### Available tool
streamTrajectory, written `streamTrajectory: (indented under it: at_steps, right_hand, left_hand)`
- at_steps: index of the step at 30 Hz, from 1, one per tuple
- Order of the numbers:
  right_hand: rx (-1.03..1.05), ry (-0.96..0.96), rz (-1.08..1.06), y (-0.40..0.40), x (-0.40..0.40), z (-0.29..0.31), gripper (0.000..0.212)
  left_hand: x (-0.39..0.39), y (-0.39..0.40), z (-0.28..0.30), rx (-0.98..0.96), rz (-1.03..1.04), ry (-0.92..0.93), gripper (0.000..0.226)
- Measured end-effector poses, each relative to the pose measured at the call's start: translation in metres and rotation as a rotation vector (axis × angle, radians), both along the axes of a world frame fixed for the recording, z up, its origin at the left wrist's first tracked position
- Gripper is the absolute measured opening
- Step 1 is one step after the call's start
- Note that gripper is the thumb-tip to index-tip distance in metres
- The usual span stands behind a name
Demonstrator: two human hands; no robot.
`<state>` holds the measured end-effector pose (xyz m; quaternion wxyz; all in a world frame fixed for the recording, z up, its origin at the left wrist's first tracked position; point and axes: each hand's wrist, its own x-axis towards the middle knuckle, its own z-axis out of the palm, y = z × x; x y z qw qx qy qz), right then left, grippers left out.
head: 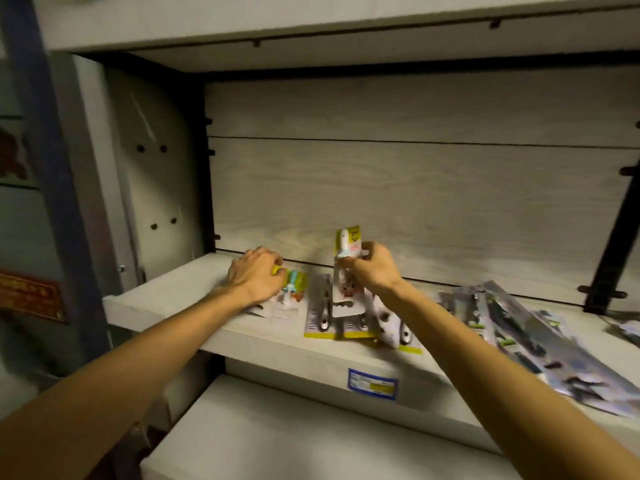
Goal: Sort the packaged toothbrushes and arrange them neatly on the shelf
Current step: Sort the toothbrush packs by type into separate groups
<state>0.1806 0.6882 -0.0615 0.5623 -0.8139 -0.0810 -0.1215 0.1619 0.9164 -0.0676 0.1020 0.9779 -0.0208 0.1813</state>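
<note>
My right hand (372, 266) pinches a yellow-topped toothbrush pack (347, 271) and holds it upright above the shelf (180, 292). To its left, my left hand (256, 275) rests with curled fingers on a green and yellow toothbrush pack (294, 284) lying flat on the shelf. Below the lifted pack lies a small pile of yellow-edged packs (323, 322) with dark brushes. A spread of grey and green toothbrush packs (519, 327) covers the shelf's right part.
A wood-grain back panel (415, 188) closes the shelf behind. A blue price label (372, 383) sits on the shelf's front edge. Another shelf board (277, 431) lies below, and one overhead. A black bracket (613, 244) stands at the right; bare shelf at the left end.
</note>
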Motion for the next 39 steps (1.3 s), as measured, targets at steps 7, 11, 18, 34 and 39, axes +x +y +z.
streamTrajectory:
  at_steps: [7, 11, 18, 34, 39]
  right_hand:
    - [-0.286, 0.052, -0.080, 0.106, 0.009, -0.019, 0.024]
    - [-0.462, 0.105, -0.127, 0.136, 0.016, -0.028, 0.038]
    - [-0.658, 0.128, -0.191, 0.121, 0.021, -0.030, 0.051]
    - [-1.054, -0.313, -0.398, -0.113, -0.126, -0.014, 0.055]
    - [-1.065, -0.406, -0.411, -0.217, -0.219, -0.014, 0.043]
  left_hand:
    - [0.023, 0.084, -0.037, -0.235, -0.141, 0.170, 0.050]
    - [0.032, 0.093, -0.048, -0.260, -0.186, 0.125, 0.051]
    - [0.036, 0.088, -0.043, -0.290, -0.172, 0.026, 0.049]
    - [-0.054, -0.131, -0.002, -0.043, -0.439, -0.201, 0.049]
    - [-0.117, -0.230, -0.012, -0.023, -0.581, -0.249, 0.043]
